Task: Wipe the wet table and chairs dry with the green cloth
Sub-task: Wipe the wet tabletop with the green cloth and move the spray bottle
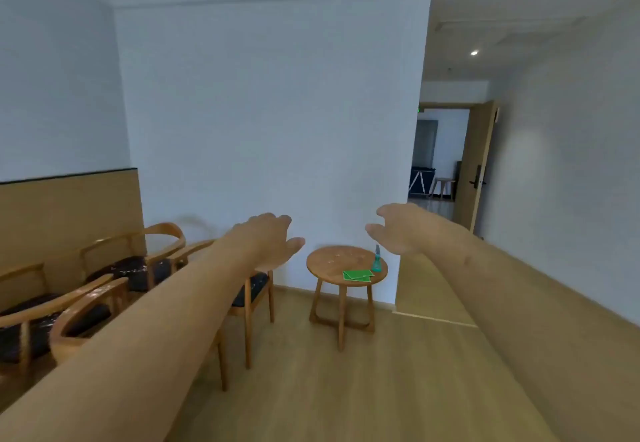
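Observation:
A small round wooden table (332, 261) stands against the white wall, with water drops on its top. The green cloth (357, 275) lies flat near the table's front right edge. Several wooden chairs with dark wet seats (138, 270) line the left side. My left hand (268, 239) and my right hand (398, 228) are both stretched out in front of me at a distance from the table, fingers relaxed, holding nothing.
A teal spray bottle (376, 261) stands upright on the table just behind the cloth. A wood-panelled low wall runs along the left. An open wooden door (479, 168) and a hallway lie at the right. Wooden floor stretches between me and the table.

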{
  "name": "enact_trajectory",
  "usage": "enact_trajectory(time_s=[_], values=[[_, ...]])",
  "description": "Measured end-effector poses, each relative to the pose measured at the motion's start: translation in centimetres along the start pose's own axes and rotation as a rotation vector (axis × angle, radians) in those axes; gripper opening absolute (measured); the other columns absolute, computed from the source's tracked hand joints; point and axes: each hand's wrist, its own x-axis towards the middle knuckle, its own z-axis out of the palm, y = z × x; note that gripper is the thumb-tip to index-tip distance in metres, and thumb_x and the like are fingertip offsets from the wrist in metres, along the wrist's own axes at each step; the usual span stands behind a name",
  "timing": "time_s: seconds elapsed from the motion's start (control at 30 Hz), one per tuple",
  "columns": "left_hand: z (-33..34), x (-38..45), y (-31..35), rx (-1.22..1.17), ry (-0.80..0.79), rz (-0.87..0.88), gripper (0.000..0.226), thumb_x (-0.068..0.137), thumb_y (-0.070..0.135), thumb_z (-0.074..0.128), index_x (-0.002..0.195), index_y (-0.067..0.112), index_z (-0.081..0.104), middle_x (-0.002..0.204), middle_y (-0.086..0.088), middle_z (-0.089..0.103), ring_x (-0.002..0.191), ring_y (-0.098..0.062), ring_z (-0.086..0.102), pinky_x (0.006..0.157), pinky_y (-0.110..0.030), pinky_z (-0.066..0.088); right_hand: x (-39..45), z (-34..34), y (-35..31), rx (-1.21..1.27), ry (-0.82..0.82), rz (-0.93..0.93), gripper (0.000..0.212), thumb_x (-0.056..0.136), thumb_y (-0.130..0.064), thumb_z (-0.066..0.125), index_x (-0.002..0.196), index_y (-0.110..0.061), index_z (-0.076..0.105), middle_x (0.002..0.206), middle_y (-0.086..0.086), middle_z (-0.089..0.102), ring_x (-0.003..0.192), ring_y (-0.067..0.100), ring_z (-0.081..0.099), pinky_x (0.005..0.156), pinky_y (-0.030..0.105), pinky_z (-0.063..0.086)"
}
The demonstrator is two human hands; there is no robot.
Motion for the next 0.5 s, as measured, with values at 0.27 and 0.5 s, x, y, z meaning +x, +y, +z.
enact_trajectory(time_s=[0.27,0.5], values=[[5.0,6.6,0.8,0.033,-0.076,0.027,0.057,0.096,0.054,0.033,0.143,0.021,0.037,0.147,-0.004,0.040,0.129,-0.025,0.043,0.104,-0.043,0.039,6.1,4.8,4.4,-0.024,-0.088,0.033,0.054,0.101,-0.044,0.037,0.143,-0.010,0.038,0.143,0.009,0.046,0.127,0.026,0.046,0.096,0.032,0.039],[9.6,16.0,-0.1,0.096,-0.098,0.054,0.060,0.096,0.055,0.034,0.143,0.018,0.034,0.145,-0.008,0.041,0.131,-0.028,0.041,0.105,-0.045,0.037,14.5,9.7,6.8,-0.083,-0.146,0.104,0.054,0.100,-0.045,0.039,0.140,-0.010,0.041,0.140,0.011,0.049,0.123,0.028,0.049,0.093,0.032,0.041]])
